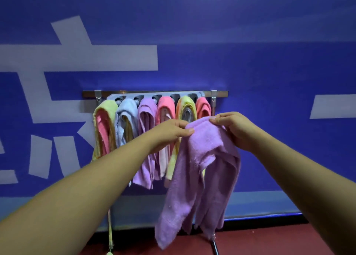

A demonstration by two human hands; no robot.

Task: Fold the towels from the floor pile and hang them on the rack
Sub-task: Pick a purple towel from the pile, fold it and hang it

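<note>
Both bare forearms reach forward from the bottom corners, and between them hangs the lilac towel, up in the air in front of the rack. The left grip pinches the towel's top edge between thumb and fingertips. The right grip pinches the same edge just beside it, fingers curled over the cloth. The towel drapes down in loose, uneven folds, and its lower corners dangle just above the red floor. A thin dark stand leg shows behind those corners.

Just behind the grips is the rack, a metal bar with a grey holder, and it is crowded. From the left there is a yellow-green towel wrapped round a pink one, a pale blue towel, a purple towel, a pink towel, a yellow and orange towel and a coral towel. The held towel covers the lower right of that row. A yellow strand trails down under the left end.

Behind it all is the blue wall, with big white lettering.
</note>
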